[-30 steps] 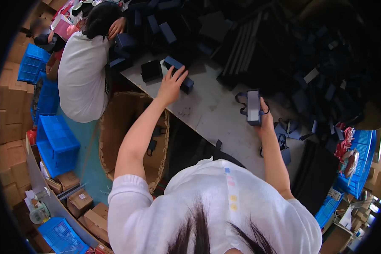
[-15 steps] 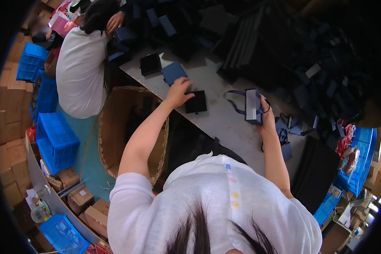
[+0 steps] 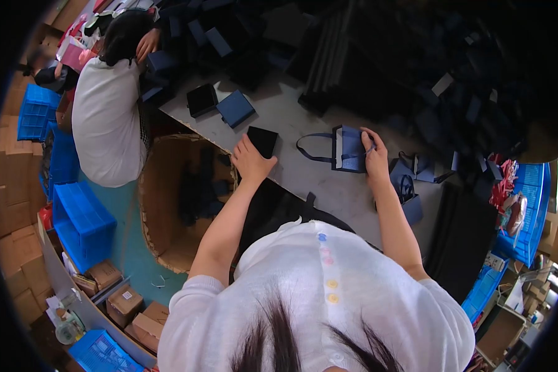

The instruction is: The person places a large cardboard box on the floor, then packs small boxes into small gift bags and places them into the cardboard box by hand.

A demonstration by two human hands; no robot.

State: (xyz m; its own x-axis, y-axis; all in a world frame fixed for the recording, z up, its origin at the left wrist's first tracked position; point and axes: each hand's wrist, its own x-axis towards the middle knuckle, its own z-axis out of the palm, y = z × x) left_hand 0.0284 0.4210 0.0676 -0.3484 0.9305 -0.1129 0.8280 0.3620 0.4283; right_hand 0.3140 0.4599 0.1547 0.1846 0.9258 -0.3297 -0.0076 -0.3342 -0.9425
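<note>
Bag [image 3: 348, 149] already formed, gripped in right hand [image 3: 376, 159]; left hand [image 3: 250, 163] grips black box [image 3: 263, 141], outside and left of bag.

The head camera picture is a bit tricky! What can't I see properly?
In the head view:
Part of the black box: hidden by the left hand.
Underside of the blue bag: turned away.
Dark pile: pieces lost in shadow.
Carton label: too small to read.
Lower-left blue crate: cut off by bottom edge.

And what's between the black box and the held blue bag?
Head view: only the ribbon handle of the blue bag, looping toward the black box, and bare tabletop.
</note>
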